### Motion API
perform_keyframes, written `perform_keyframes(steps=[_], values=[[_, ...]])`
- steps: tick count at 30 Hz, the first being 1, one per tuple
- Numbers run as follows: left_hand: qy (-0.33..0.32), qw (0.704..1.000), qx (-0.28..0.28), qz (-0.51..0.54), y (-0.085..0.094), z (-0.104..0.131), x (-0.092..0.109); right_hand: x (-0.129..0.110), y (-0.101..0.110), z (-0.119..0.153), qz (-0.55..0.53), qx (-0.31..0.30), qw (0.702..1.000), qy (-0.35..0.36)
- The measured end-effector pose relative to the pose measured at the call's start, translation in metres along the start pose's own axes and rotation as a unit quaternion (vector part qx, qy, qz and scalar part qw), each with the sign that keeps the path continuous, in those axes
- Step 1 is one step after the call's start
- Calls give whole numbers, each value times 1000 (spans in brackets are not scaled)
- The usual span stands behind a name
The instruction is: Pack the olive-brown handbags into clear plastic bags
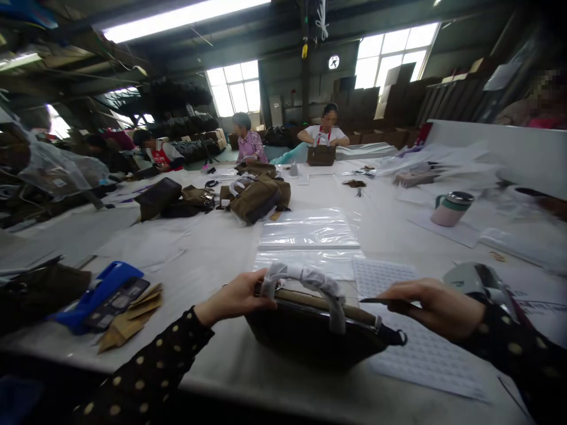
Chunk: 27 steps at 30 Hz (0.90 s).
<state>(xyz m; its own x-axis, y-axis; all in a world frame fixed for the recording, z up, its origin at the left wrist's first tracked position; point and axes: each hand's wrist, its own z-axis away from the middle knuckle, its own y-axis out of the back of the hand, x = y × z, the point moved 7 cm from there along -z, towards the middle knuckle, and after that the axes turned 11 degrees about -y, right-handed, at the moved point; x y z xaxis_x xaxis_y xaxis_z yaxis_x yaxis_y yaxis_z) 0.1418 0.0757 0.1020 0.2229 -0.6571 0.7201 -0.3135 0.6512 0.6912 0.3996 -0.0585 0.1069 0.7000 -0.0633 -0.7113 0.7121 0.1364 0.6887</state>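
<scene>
A dark handbag (310, 336) with a brown top edge stands at the table's near edge, its handle (305, 276) wrapped in white material. My left hand (243, 295) grips the bag's upper left corner, thumb in front and fingers behind. To the right of the handle, my right hand (427, 304) pinches a thin dark flat piece (374, 300) whose tip points left, above the bag's right end. What this piece is, I cannot make out. Below my right hand, a dark strap end with a ring (401, 337) sticks out from the bag.
Clear plastic sheets (310, 236) and a printed sheet (385, 277) lie beyond the bag. Brown bags (257, 198) are piled farther back. A blue object (106, 289) and brown paper pieces (133, 319) lie left; a lidded mug (452, 209) stands right. Several people work across the table.
</scene>
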Motion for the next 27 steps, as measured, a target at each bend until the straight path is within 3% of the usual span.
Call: perform_keyframes(steps=[3, 6, 9, 11, 16, 20, 22, 25, 27], values=[[-14, 1000, 4, 7, -2, 3, 3, 24, -12, -11, -132, -70, 983, -108], [-6, 1000, 8, 13, -1, 11, 3, 56, -46, -19, -278, -177, 924, -196], [7, 1000, 4, 25, -4, 23, 0, 76, -72, -21, -286, -300, 880, -229], [0, 999, -1, 33, -8, 31, 1, 80, -75, -22, -293, -347, 863, -221], [-55, 998, -21, 22, -20, 46, 13, 62, -64, -47, -386, -270, 869, -149], [-61, 996, -60, 29, -28, 68, 12, 45, -101, -49, -315, -354, 861, -185], [-56, 993, -80, 60, -24, 83, 6, 44, -110, -54, -326, -343, 859, -196], [-46, 990, -50, 127, -4, 91, -1, 55, -106, -68, -388, -230, 870, -199], [-54, 989, -13, 135, 8, 79, 4, 64, -98, -75, -443, -137, 867, -181]])
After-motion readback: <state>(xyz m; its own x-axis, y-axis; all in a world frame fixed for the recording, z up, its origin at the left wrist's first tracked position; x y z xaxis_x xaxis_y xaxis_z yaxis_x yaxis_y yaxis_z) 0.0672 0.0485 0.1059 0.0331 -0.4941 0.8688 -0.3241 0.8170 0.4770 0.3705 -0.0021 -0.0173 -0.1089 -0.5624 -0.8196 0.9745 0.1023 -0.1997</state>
